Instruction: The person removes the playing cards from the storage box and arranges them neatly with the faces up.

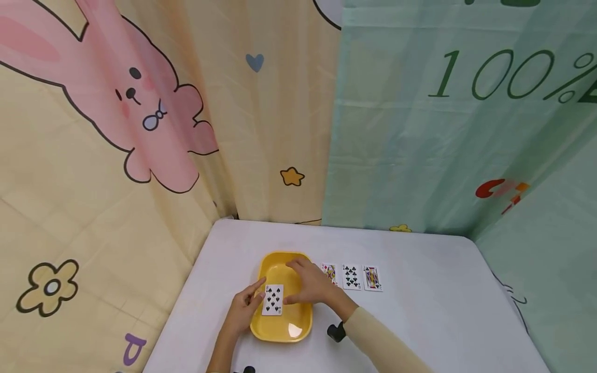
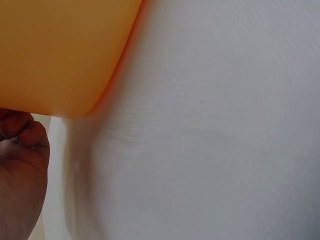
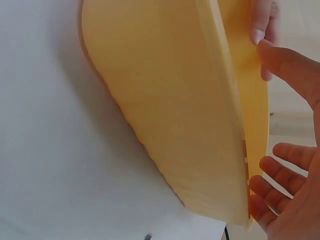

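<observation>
A playing card (image 1: 272, 299) with several black spades shows face up over the yellow tray (image 1: 282, 334). My left hand (image 1: 242, 311) is at the tray's left side and holds the card by its left edge, thumb close to the card. In the left wrist view its curled fingers (image 2: 31, 134) appear below the tray's wall (image 2: 60, 60). My right hand (image 1: 313, 282) reaches over the tray from the right, fingers spread and thumb tip right at the card's right edge. In the right wrist view, its thumb (image 3: 290, 67) nears the left hand's fingers (image 3: 260, 22).
Three face-up cards lie in a row right of the tray: a red-suited face card (image 1: 329, 271), a black number card (image 1: 351, 277) and another face card (image 1: 372, 278). A black object (image 1: 336, 332) is by the right wrist. Printed curtains (image 1: 280, 129) enclose the white table (image 1: 429, 311).
</observation>
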Tool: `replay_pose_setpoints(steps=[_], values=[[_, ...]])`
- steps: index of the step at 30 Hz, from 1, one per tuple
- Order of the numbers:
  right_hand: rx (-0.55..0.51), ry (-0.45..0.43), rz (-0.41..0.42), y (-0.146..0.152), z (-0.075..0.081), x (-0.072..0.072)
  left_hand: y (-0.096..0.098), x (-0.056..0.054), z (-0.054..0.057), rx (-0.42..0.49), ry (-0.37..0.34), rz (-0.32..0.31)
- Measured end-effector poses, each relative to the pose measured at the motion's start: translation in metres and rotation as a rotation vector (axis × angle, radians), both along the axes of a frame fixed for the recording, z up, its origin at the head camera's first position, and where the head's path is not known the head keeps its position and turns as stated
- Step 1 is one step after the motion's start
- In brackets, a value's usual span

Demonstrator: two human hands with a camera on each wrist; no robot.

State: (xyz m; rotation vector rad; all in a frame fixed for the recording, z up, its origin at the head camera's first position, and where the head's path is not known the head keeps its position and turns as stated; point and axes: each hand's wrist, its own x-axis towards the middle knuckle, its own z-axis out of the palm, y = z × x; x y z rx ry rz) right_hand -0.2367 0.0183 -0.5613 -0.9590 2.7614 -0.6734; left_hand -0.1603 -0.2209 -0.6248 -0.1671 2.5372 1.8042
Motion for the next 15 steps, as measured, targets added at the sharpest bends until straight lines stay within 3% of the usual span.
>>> replay_pose_setpoints(steps=[8,15], values=[[0.072,-0.057,0.033,-0.018,-0.012,0.001,0.004,-0.002,-0.002,-0.002,0.006,-0.012],[0.235,0.009,0.068,-0.029,-0.017,0.002,0.004,-0.004,-0.003,-0.024,0.010,-0.009]])
